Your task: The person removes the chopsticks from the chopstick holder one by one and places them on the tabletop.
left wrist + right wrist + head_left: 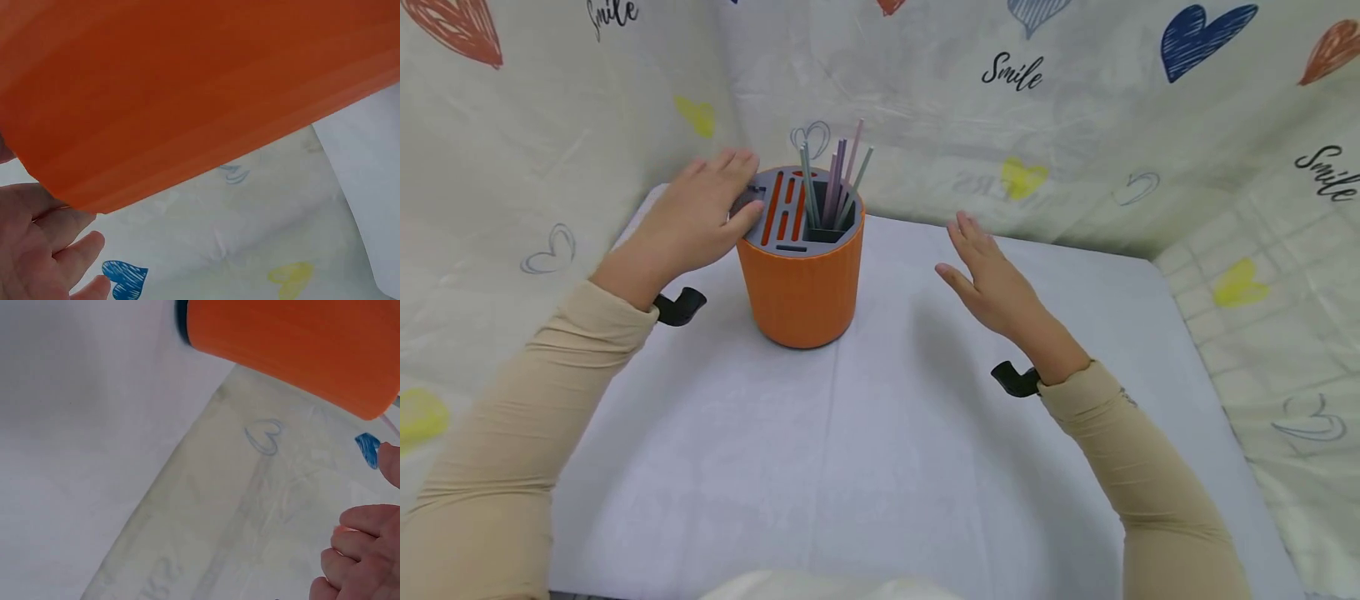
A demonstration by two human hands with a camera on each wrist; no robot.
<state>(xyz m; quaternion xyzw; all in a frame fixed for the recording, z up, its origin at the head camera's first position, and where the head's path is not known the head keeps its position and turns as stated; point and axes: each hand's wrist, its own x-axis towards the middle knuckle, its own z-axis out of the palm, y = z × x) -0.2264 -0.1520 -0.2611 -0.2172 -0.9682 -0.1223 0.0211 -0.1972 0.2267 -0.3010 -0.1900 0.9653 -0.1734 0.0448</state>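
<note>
An orange round holder (799, 298) stands upright on the white-covered table, left of the middle. Its grey slotted lid (792, 248) has a square opening with several thin pastel straws (833, 192) in green, purple and pink. My left hand (703, 204) is at the holder's left upper rim, fingers extended and thumb over the lid's edge. In the left wrist view its fingers (69, 240) lie right by the orange rim. To the right of the holder, my right hand (996, 279) hovers above the table with fingers straight, holding nothing.
A white cloth (880, 467) covers the table. Behind and beside it hangs a pale curtain (925, 100) printed with hearts and "Smile". Each wrist carries a black strap piece, one at the left wrist (681, 307) and another at the right wrist (1017, 380).
</note>
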